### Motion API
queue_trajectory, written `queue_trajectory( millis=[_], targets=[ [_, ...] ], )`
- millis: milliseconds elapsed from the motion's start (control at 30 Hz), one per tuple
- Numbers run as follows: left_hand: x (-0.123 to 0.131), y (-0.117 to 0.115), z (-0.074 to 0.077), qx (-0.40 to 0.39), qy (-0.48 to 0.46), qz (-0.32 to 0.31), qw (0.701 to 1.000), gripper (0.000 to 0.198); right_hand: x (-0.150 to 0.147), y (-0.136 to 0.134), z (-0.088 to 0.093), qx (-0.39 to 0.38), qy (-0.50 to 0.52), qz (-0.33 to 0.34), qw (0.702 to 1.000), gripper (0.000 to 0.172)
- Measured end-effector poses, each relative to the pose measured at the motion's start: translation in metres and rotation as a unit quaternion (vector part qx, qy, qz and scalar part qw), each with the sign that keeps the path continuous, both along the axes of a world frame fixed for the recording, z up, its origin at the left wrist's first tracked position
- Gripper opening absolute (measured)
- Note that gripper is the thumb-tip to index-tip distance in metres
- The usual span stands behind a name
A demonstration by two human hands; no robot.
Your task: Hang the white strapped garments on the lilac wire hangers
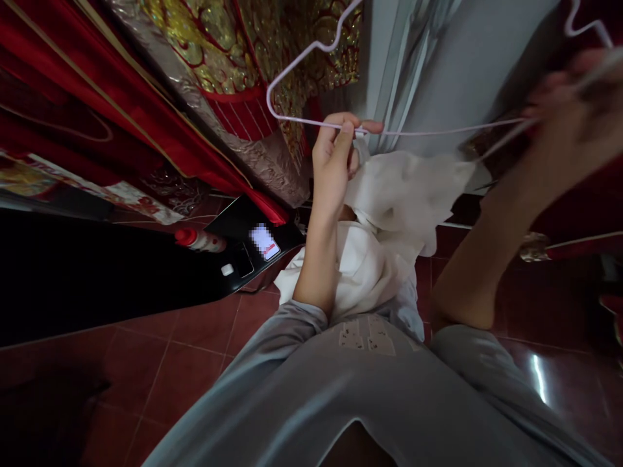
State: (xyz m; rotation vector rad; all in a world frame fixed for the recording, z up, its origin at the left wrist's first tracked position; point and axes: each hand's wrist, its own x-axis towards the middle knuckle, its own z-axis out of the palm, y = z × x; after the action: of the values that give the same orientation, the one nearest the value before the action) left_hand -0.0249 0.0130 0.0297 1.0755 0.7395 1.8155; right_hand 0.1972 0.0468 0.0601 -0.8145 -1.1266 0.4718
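Note:
My left hand (335, 149) is closed around the lower bar of a pale pink clothes hanger (296, 120), thumb on top. Just below those fingers hangs a crumpled white cloth garment (384, 253), its upper part spread to the right and its lower folds against my front. A thin white strap (506, 137) runs taut from the cloth up to the right. My right hand (559, 107), smeared by motion, has its fingers curled round that strap near the hanger's right end. Part of the hanger's hook and top lies outside the view.
Red and gold sequined garments (233, 65) hang at the left. A black tabletop (121, 272) holds a lit phone (265, 243), a dark phone (242, 261), a small white case (227, 269) and a red-capped bottle (199, 239). Red tiles (195, 350) cover the floor.

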Motion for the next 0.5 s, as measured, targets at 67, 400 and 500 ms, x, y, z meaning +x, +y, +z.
queue_trajectory(
  millis=[67,400,500],
  targets=[
    [0.003,-0.001,0.0,-0.014,-0.006,0.011,1.0,0.03,-0.036,-0.003,-0.005,0.072,-0.13,0.065,0.987,0.038],
    [-0.017,-0.006,0.0,0.053,0.075,0.104,0.99,0.036,-0.06,-0.004,-0.03,0.074,-0.143,0.023,0.987,0.019],
    [-0.035,0.0,-0.011,0.095,0.102,0.239,0.961,0.035,-0.057,-0.003,-0.027,0.078,-0.143,0.022,0.986,0.019]
  ],
)
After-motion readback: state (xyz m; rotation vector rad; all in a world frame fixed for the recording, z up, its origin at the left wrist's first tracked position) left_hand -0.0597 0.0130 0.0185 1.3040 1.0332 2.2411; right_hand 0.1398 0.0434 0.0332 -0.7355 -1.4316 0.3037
